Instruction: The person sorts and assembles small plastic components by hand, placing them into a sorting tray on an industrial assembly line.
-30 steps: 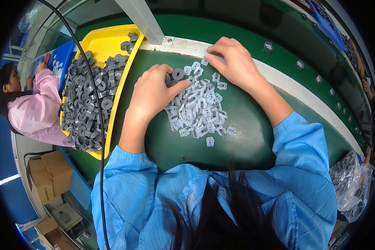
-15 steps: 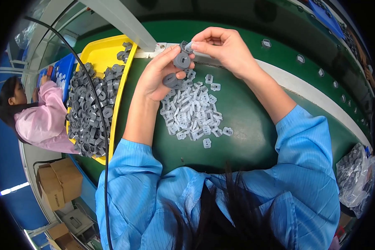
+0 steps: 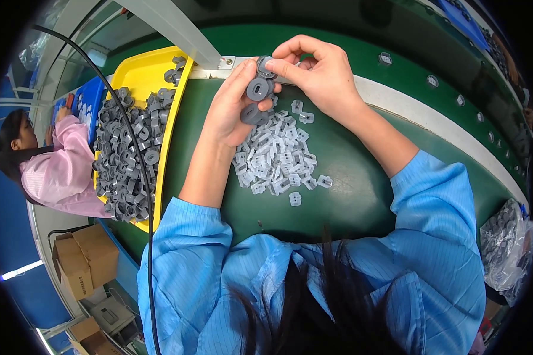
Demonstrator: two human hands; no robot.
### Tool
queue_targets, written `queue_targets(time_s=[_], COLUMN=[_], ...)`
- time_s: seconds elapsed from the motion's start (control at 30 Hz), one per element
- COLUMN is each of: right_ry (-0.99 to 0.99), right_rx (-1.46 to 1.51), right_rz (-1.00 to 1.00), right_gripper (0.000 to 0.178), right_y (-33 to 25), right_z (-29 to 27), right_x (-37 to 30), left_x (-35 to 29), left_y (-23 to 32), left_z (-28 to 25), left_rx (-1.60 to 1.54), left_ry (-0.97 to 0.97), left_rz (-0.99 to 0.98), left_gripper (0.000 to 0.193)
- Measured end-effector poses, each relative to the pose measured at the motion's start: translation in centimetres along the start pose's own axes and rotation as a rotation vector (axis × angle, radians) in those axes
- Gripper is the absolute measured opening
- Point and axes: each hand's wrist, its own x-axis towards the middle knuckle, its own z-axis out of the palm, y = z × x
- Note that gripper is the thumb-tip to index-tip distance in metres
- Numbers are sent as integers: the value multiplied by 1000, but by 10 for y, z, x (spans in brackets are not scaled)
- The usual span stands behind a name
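Observation:
Several round grey plastic caps (image 3: 258, 89) sit in a row in my left hand (image 3: 228, 109), its fingers wrapped round them. The uppermost cap (image 3: 265, 67) is tilted, and the thumb and fingers of my right hand (image 3: 323, 74) pinch at its edge. Whether a small clear piece is also between those right fingertips is hidden. Beneath my hands, a heap of small translucent plastic pieces (image 3: 275, 154) lies on the green table (image 3: 349, 207).
To the left, a yellow tray (image 3: 170, 133) is full of grey caps. Along the green conveyor (image 3: 408, 77), spaced-out parts lie beyond a pale rail. A person in pink (image 3: 59, 165) works at far left. A clear bag of grey parts (image 3: 506, 248) is at right.
The top cap has tilted flatter, and the clear piece that showed in my right fingertips is out of sight. My left hand has shifted slightly right. Parts on the conveyor have moved right.

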Motion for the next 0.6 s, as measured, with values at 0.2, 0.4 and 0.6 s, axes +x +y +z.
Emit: queue_targets(time_s=[0.2,0.4,0.6], right_ry=[16,-153,-444], right_rx=[-173,216,458], right_rz=[-335,180,443], right_gripper=[14,18,18], right_y=[11,11,12], right_z=[-6,-9,-23], right_x=[-1,3,12], left_x=[-1,-2,-1], left_y=[-1,0,1], left_z=[9,9,6], left_rx=[-2,116,193], left_ry=[41,58,56], left_rz=[31,22,-38], left_gripper=[26,24,27])
